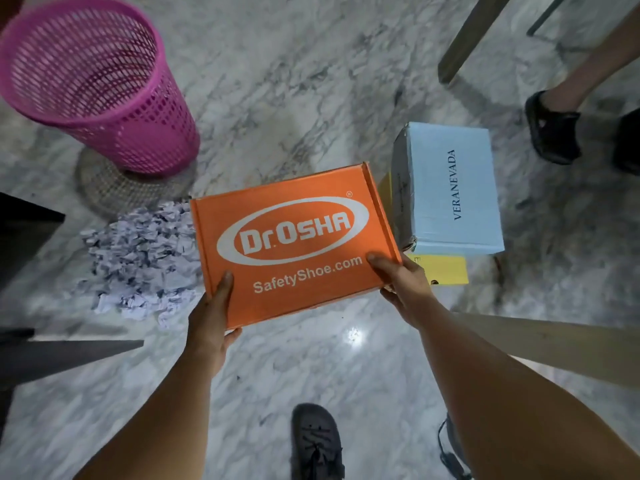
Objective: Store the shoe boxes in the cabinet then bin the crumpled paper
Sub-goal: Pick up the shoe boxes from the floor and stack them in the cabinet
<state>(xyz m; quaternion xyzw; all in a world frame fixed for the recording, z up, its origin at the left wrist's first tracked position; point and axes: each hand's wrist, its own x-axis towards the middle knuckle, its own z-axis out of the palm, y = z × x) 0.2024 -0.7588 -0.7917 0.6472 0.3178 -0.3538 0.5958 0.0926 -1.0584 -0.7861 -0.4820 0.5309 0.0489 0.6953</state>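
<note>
Figure: a person standing on a marble floor [311,81] is holding an orange shoe box [294,247] flat, lid up, above the floor. The left hand [211,323] is gripping the box's near left corner, thumb lying on the lid and fingers curling underneath. The right hand [401,282] is gripping the near right corner in the same way. The two hands are well apart, one at each end of the near edge.

Just beside the orange box, on its right, a light blue shoe box [453,188] is sitting on top of a yellow box [440,270], which is lying on the floor. To the left of the orange box a heap of crumpled paper [138,258] is lying on the floor, partly hidden by the box. A pink mesh bin [93,84] is standing beyond the heap, near the far left corner of the view; nothing can be made out inside it.

No cabinet can be identified with certainty here; dark furniture [27,237] is showing at the left edge. Another person's foot in a black shoe [552,129] is showing at the right.

Progress, as a judgement: the task is looking early. One box is in hand, two are waiting on the floor, and the paper is not yet binned.
</note>
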